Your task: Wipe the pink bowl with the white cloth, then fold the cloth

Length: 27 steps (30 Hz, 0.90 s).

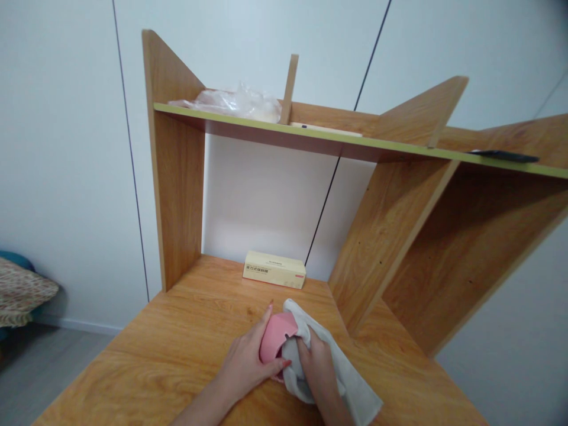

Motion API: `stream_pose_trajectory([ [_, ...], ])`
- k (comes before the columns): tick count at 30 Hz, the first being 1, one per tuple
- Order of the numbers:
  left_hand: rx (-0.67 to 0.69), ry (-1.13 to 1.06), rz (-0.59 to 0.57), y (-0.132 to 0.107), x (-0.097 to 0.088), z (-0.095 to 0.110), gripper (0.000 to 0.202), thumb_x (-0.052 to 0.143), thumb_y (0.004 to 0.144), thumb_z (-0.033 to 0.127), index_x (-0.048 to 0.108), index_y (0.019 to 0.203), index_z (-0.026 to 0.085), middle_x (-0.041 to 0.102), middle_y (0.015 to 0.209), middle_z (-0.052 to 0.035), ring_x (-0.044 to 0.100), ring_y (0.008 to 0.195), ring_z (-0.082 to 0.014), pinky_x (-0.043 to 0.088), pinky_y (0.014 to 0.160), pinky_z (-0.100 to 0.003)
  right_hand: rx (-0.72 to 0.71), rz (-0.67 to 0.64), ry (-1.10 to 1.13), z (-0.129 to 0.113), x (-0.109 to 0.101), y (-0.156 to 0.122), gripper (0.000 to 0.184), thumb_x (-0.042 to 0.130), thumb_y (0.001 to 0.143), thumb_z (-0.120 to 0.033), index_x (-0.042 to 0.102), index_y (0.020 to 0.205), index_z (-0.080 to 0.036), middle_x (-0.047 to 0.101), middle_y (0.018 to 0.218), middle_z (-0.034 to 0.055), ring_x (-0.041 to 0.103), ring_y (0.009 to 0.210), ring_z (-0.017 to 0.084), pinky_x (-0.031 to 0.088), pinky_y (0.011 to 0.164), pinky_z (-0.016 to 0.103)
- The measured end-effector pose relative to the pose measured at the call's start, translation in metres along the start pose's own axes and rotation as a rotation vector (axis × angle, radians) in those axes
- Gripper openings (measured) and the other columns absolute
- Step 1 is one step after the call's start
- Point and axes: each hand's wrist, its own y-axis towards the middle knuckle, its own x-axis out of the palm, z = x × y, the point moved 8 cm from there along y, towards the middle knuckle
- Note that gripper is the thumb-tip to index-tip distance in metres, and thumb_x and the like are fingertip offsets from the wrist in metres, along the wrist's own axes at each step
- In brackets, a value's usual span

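My left hand (248, 361) is wrapped round a pink hollow container (277, 332), thumb at its near edge and fingers along its far side. The container is tilted, and a small dark notch shows at its rim. My right hand (318, 362) grips a pale grey cloth (350, 378) and presses a bunched part of it at the container's opening. The rest of the cloth drapes over and past the right wrist onto the desk. The container's inside and the right fingertips are mostly hidden by the cloth.
A cream-coloured box (274, 270) lies at the back of the wooden desk (177, 349). Above runs a shelf (328, 142) bearing a clear plastic bag (239, 105) and a dark flat object (506, 156). An upright wooden panel (394, 236) stands right of the hands.
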Motion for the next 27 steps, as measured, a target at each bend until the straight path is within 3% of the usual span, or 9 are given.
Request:
stream_pose_trajectory([
  [4, 0.016, -0.092, 0.04, 0.001, 0.004, -0.005, 0.104, 0.07, 0.061, 0.039, 0.004, 0.137, 0.018, 0.028, 0.138, -0.0125, 0.034, 0.121, -0.0273, 0.03, 0.098, -0.038, -0.001, -0.004, 0.093, -0.001, 0.002, 0.001, 0.045, 0.026, 0.085, -0.041, 0.06, 0.098, -0.015, 0.066, 0.094, 0.0144, 0.06, 0.09, 0.025, 0.045, 0.074, 0.03],
  [9, 0.049, -0.114, 0.088, 0.001, 0.004, -0.004, 0.075, 0.058, 0.071, 0.028, 0.019, 0.134, 0.017, 0.038, 0.132, -0.0097, 0.039, 0.118, -0.0222, 0.031, 0.098, -0.032, 0.016, -0.039, 0.094, -0.004, 0.003, 0.003, 0.042, 0.029, 0.084, -0.041, 0.062, 0.087, -0.015, 0.067, 0.087, 0.0123, 0.062, 0.082, 0.024, 0.046, 0.072, 0.03],
  [16, 0.052, 0.044, 0.086, -0.001, -0.007, 0.003, 0.083, 0.056, 0.063, 0.018, 0.016, 0.136, 0.024, 0.045, 0.128, -0.0029, 0.046, 0.112, -0.0222, 0.036, 0.093, -0.027, -0.01, -0.005, -0.166, -0.004, -0.005, -0.001, 0.031, 0.039, 0.079, -0.028, 0.06, 0.098, -0.015, 0.067, 0.09, 0.0134, 0.063, 0.08, 0.027, 0.046, 0.069, 0.032],
  [20, 0.094, 0.072, 0.026, -0.001, -0.004, 0.007, 0.088, 0.055, 0.06, 0.013, 0.013, 0.136, 0.03, 0.048, 0.126, 0.0013, 0.049, 0.108, -0.0208, 0.037, 0.092, -0.027, -0.072, -0.007, -0.118, -0.007, -0.003, -0.004, 0.032, 0.042, 0.078, -0.028, 0.059, 0.103, -0.017, 0.064, 0.1, 0.0124, 0.061, 0.089, 0.026, 0.045, 0.076, 0.031],
  [24, 0.087, 0.044, 0.043, 0.001, -0.005, 0.005, 0.081, 0.057, 0.07, 0.022, 0.011, 0.136, 0.028, 0.04, 0.132, -0.0027, 0.042, 0.116, -0.0214, 0.033, 0.096, -0.031, -0.055, -0.004, 0.058, -0.006, 0.0, -0.004, 0.033, 0.038, 0.08, -0.031, 0.06, 0.1, -0.017, 0.067, 0.093, 0.0116, 0.062, 0.086, 0.023, 0.046, 0.075, 0.03],
  [27, 0.049, -0.028, 0.074, 0.001, -0.005, 0.001, 0.091, 0.064, 0.067, 0.034, 0.007, 0.137, 0.019, 0.025, 0.139, -0.0096, 0.03, 0.124, -0.0254, 0.027, 0.101, -0.037, -0.021, 0.034, 0.154, -0.005, -0.001, -0.003, 0.039, 0.032, 0.083, -0.038, 0.061, 0.097, -0.017, 0.066, 0.093, 0.0124, 0.061, 0.089, 0.023, 0.046, 0.077, 0.029],
])
